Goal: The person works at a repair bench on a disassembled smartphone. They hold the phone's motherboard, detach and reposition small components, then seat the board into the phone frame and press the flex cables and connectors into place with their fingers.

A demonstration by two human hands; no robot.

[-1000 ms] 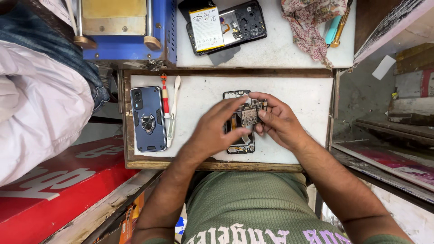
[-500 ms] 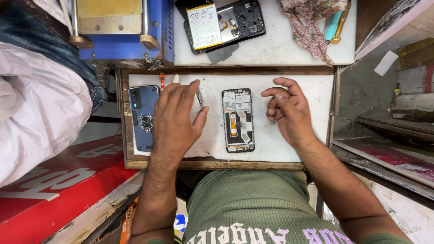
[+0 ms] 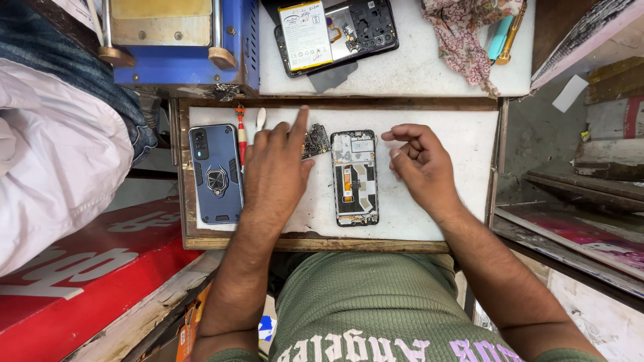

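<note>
An opened phone (image 3: 355, 177) with its back removed lies in the middle of the white work mat (image 3: 443, 121). A small dark circuit board (image 3: 315, 140) rests on the mat just left of the phone's top. My left hand (image 3: 276, 167) lies flat over the mat beside that board, index finger stretched out, holding nothing. My right hand (image 3: 421, 166) hovers right of the phone with fingers loosely curled and empty. A red-handled tool (image 3: 241, 134) and a white pry tool (image 3: 260, 119) lie by my left hand.
A blue phone case with a ring holder (image 3: 215, 173) lies at the mat's left. Behind the tray are a second dismantled phone with its battery showing (image 3: 333, 35), a blue machine (image 3: 181, 40) and a patterned cloth (image 3: 466, 33). Another person's white clothing (image 3: 54, 167) is at left.
Both hands left the opened phone: the left moved left across the mat, the right drew back to the right. The circuit board came out of the phone and now lies beside it.
</note>
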